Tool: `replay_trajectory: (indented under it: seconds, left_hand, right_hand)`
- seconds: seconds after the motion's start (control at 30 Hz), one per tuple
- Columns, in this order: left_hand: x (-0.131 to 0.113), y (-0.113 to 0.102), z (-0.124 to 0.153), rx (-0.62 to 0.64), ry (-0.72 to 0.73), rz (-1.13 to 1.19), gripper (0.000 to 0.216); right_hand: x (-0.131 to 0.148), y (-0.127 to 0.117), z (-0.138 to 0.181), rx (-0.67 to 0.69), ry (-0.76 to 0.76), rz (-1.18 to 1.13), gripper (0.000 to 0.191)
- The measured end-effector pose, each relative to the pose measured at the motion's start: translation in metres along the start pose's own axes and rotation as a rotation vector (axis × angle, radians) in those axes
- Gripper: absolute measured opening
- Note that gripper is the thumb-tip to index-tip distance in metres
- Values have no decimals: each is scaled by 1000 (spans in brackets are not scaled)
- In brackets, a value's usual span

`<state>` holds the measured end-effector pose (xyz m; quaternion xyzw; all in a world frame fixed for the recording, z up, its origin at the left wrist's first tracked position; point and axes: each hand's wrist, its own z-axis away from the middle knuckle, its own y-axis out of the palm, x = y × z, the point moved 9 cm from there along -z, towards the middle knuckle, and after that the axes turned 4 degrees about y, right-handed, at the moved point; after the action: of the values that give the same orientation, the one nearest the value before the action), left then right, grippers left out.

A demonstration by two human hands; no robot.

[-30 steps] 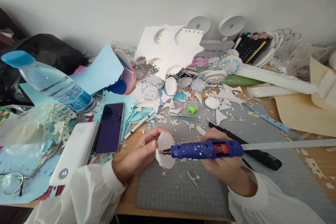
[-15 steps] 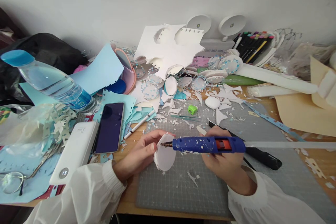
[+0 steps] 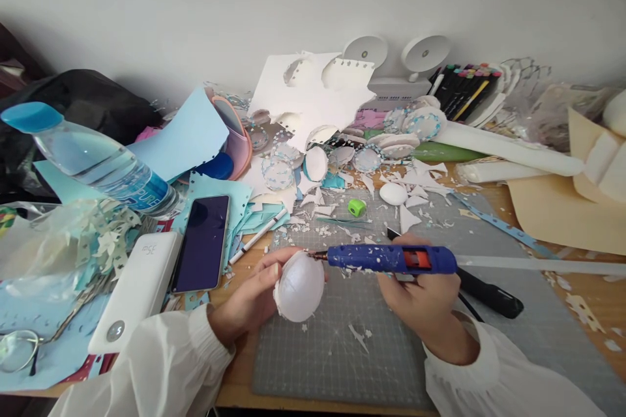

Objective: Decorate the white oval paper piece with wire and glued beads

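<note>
Head view: left hand [image 3: 254,296] grasps white dome [image 3: 299,287], right hand [image 3: 420,296] grips blue glue gun [image 3: 391,259]; power bank [image 3: 137,290] reads "35"

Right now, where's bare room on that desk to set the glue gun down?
Freest patch: the near part of the grey cutting mat, between the sleeves, below the left hand holding the white dome and the right hand holding the glue gun. Also mat right of the black knife. Mat's far edge and left side are crowded.
</note>
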<state>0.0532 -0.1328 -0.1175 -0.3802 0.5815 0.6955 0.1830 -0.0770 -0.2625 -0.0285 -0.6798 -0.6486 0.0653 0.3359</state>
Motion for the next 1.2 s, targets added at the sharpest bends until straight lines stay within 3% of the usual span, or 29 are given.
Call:
replay_trajectory:
  seconds: [0.47, 0.8, 1.2]
  left_hand:
    - [-2, 5, -2, 1, -45, 110, 60]
    - [-4, -1, -4, -62, -9, 192, 52]
    - [-4, -1, -4, -75, -28, 190, 60]
  right_hand:
    - [-3, -3, 3, -26, 15, 62, 10]
    - [-1, -3, -3, 8, 62, -54, 14]
    - [-8, 3, 4, 47, 108, -174, 18]
